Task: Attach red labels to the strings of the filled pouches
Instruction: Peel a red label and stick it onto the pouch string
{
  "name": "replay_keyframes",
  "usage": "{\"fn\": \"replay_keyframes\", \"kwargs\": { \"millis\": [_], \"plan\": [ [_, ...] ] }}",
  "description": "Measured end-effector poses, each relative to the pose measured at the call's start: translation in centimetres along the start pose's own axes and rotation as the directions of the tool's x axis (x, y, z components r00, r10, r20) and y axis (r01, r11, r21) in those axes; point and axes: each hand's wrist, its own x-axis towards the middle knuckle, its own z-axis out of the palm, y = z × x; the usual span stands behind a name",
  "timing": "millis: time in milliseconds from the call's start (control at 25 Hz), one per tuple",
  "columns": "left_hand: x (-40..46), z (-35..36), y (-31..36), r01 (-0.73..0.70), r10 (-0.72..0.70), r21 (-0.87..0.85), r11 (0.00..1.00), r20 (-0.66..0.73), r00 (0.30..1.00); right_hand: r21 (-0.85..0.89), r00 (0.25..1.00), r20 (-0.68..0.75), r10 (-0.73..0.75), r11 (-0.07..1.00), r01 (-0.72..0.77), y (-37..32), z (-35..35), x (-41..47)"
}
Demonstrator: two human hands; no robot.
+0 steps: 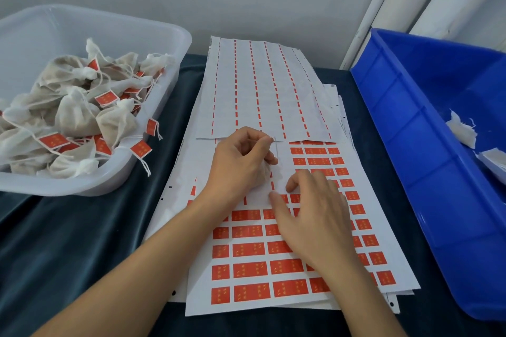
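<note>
The left hand point(241, 159) holds a small white pouch point(262, 172) tucked under its curled fingers and pinches the pouch's string point(275, 145) between thumb and forefinger, just above the label sheet point(273, 276). The right hand point(315, 216) lies just beside it, fingers relaxed and spread, fingertips on the red labels point(249, 250) of the sheet, gripping nothing. Labelled pouches point(74, 117) fill the clear tub point(153, 35) at left; a blue bin point(410, 159) stands at right.

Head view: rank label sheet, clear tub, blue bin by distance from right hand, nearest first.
1. Label sheet: directly under the right hand.
2. Blue bin: right side.
3. Clear tub: far left, beyond the left hand.
</note>
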Motion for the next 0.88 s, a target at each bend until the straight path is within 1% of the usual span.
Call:
{"fn": "replay_keyframes", "kwargs": {
  "millis": [80, 120, 240, 320, 440, 520, 680, 800, 880],
  "plan": [
    [0.0, 0.1, 0.0, 0.0, 0.0, 0.007, 1.0, -0.004, 1.0, 0.081, 0.998, -0.028, 0.058, 0.995, -0.056, 0.1, -0.4, -0.2],
    [0.0, 0.1, 0.0, 0.0, 0.0, 0.011, 1.0, -0.007, 1.0, 0.062, 0.995, -0.058, 0.079, 0.995, -0.076, -0.1, -0.4, -0.5],
    [-0.1, 0.3, -0.1, 0.005, -0.005, 0.014, 1.0, -0.021, 1.0, -0.073, 0.98, -0.166, 0.111, 0.99, -0.124, -1.2, 0.0, -1.9],
    [-0.1, 0.4, -0.2, 0.002, -0.001, 0.014, 1.0, -0.035, 0.999, -0.126, 0.98, -0.157, 0.124, 0.981, -0.144, -1.8, 0.2, -2.8],
    [-0.2, 0.8, -0.6, -0.021, 0.023, 0.04, 0.999, -0.054, 0.998, -0.183, 0.987, -0.085, 0.134, 0.972, -0.147, -2.3, 0.3, -3.2],
    [-0.4, 1.0, -0.8, -0.036, 0.039, 0.057, 0.998, -0.062, 0.997, -0.197, 0.989, -0.07, 0.13, 0.97, -0.142, -2.6, 0.3, -3.3],
    [-0.5, 1.3, -0.8, -0.032, 0.036, 0.059, 0.998, -0.084, 0.996, -0.188, 0.988, -0.072, 0.135, 0.971, -0.146, -3.0, -0.1, -3.4],
    [-0.4, 1.4, -0.6, 0.008, -0.006, 0.023, 1.0, -0.096, 0.995, -0.151, 0.989, -0.067, 0.135, 0.978, -0.144, -3.0, -0.3, -3.2],
    [-0.3, 1.4, -0.4, 0.045, -0.047, -0.016, 0.999, -0.111, 0.993, -0.114, 0.986, -0.108, 0.124, 0.984, -0.136, -3.2, -0.6, -3.0]
  ]
}}
